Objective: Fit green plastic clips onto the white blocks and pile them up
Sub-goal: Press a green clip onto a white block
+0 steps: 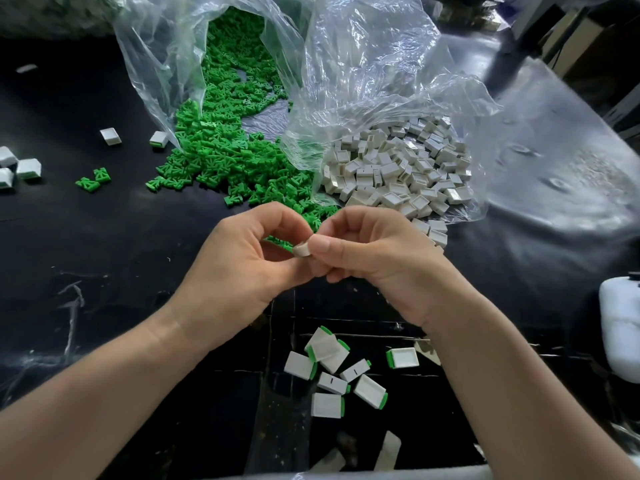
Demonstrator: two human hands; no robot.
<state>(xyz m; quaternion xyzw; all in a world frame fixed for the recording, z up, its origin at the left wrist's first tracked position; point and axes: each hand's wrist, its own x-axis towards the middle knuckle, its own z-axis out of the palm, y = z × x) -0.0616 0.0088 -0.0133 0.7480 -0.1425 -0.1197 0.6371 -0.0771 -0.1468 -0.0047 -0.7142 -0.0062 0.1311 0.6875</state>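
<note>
Pinching one white block (302, 250) btwn both hands, mid-table, w/ finished pieces piled below.

L hand (242, 261) and R hand (374, 258) meet fingertip to fingertip, both grasping the same block; a bit of green shows just left of it by the L fingers, can't tell if it's a clip in the hand or the heap behind. Loose green clips (221, 154) spill from an open clear bag (162, 64) at upper centre; bare white blocks (398, 168) spill from a 2nd clear bag (374, 64) just right of it. Clipped blocks (339, 372) lie in a loose pile on the black table (104, 254) near the wrists. A few more blocks (20, 168) sit far left, w/ 2 stray clips (93, 180) near them.
</note>
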